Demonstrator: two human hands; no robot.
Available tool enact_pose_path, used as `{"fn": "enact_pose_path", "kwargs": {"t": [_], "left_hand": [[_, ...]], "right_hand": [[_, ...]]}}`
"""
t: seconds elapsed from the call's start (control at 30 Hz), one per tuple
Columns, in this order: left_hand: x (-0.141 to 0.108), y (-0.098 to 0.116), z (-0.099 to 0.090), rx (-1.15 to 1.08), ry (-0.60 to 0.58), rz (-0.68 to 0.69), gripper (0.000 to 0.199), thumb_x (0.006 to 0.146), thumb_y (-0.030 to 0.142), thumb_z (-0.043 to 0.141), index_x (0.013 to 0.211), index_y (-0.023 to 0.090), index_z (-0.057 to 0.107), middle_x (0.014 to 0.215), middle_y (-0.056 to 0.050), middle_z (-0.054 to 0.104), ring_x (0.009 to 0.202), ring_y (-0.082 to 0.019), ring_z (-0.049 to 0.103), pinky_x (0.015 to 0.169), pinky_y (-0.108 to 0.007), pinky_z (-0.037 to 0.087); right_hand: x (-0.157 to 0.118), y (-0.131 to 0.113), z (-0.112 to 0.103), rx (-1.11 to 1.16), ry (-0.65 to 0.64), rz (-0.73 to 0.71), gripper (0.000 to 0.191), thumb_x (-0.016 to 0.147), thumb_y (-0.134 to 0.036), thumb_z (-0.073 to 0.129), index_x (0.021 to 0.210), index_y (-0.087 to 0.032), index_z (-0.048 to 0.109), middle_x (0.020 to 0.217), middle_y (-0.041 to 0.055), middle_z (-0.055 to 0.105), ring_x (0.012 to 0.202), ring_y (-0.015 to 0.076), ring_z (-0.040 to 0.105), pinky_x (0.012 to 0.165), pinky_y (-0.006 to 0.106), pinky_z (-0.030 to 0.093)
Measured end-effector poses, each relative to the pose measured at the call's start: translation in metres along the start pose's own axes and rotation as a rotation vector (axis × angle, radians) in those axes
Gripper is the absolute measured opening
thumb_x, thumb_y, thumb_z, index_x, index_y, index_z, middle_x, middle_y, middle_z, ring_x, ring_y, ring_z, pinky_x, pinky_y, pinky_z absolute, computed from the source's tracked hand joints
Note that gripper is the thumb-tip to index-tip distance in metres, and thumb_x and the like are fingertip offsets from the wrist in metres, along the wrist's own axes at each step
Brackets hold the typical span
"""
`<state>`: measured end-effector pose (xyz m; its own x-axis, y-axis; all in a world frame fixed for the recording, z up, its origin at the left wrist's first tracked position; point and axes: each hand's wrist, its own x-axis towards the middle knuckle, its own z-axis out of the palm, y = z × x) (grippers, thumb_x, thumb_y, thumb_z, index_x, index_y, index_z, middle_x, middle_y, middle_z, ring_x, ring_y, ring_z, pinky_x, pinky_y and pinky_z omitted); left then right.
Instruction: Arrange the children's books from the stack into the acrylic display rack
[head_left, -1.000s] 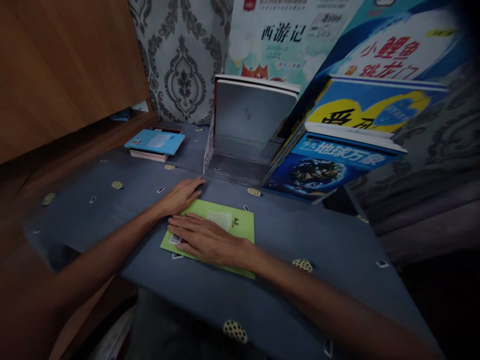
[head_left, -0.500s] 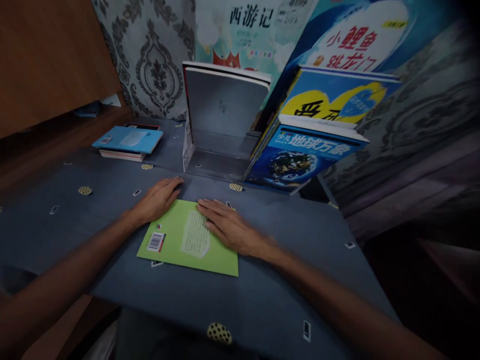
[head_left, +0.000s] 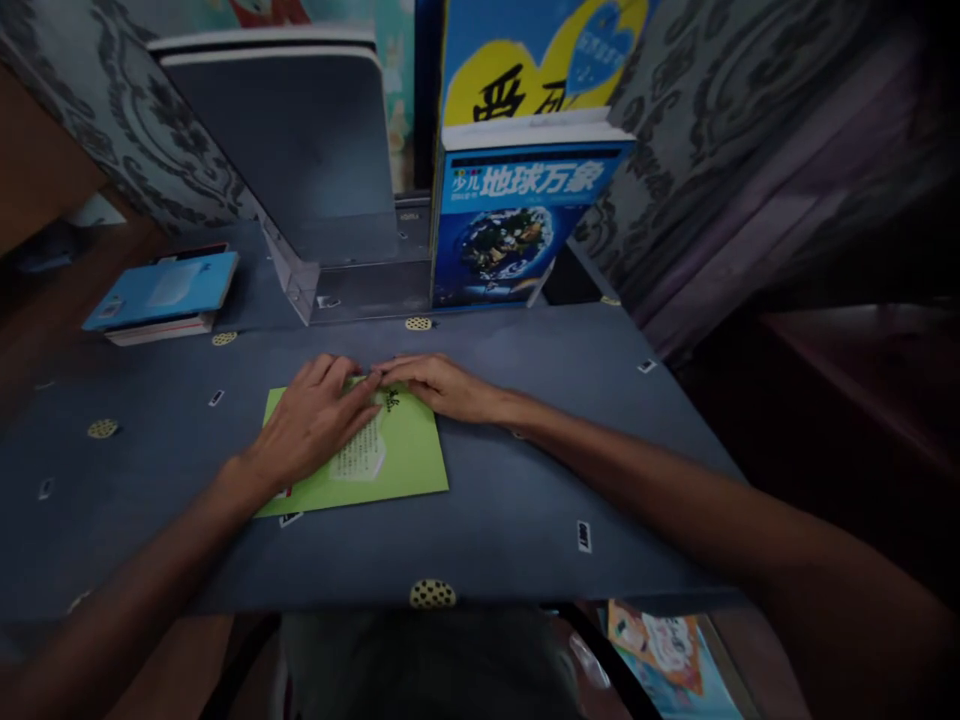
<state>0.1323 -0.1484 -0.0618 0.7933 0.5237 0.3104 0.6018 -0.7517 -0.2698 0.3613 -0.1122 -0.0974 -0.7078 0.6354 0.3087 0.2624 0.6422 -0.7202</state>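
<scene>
A green book [head_left: 409, 450] lies flat on the blue-grey tablecloth in front of me, with a pale text panel on its cover. My left hand [head_left: 311, 425] rests on the book's left and middle part, palm down, fingers spread toward the right. At the far edge of the book, my right hand [head_left: 439, 385] lies over the upper right part, fingers stretched to the left and a little apart. The fingertips of both hands meet near the top of the cover. Neither hand grips anything visible.
Behind the book stands a clear stand [head_left: 300, 285] with a grey-covered book [head_left: 300, 150]. To its right are a blue Earth book [head_left: 510, 235] and a blue-yellow book [head_left: 547, 60]. Blue-topped books [head_left: 172, 290] are stacked at left. More books [head_left: 667, 650] lie below the table.
The view has turned right and down. My left hand has moved from the book's upper left corner onto its cover; my right hand has shifted up to the far edge, touching the left.
</scene>
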Motion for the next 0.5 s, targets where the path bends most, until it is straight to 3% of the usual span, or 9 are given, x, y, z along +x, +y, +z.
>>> {"fn": "enact_pose_path", "kwargs": {"t": [0.17,0.33,0.5], "left_hand": [[0.003,0.011,-0.004,0.043,0.036,-0.041,0.035,0.101,0.028,0.044,0.133,0.018,0.054,0.104,-0.015,0.06,0.092,-0.029,0.052,0.076,-0.041,0.046],[0.002,0.019,-0.004,-0.059,0.003,0.111,0.035,0.102,0.018,0.036,0.125,0.024,0.061,0.105,-0.011,0.06,0.091,-0.025,0.052,0.077,-0.038,0.044],[0.005,0.032,-0.005,-0.193,-0.059,0.155,0.033,0.104,0.026,0.038,0.129,0.025,0.059,0.1,-0.007,0.059,0.09,-0.023,0.051,0.08,-0.037,0.044]], "right_hand": [[-0.001,-0.004,-0.002,0.047,0.003,-0.018,0.042,0.091,-0.002,0.041,0.117,-0.018,0.07,0.127,0.0065,0.07,0.123,0.0181,0.061,0.109,0.039,0.045],[-0.001,-0.002,-0.002,0.069,-0.009,0.01,0.048,0.086,0.003,0.04,0.118,-0.017,0.07,0.135,0.0061,0.066,0.131,0.0186,0.057,0.11,0.038,0.044],[-0.001,-0.003,-0.002,0.046,-0.022,0.043,0.055,0.081,0.006,0.04,0.121,-0.018,0.069,0.14,0.0051,0.063,0.134,0.0169,0.054,0.113,0.038,0.042]]}}
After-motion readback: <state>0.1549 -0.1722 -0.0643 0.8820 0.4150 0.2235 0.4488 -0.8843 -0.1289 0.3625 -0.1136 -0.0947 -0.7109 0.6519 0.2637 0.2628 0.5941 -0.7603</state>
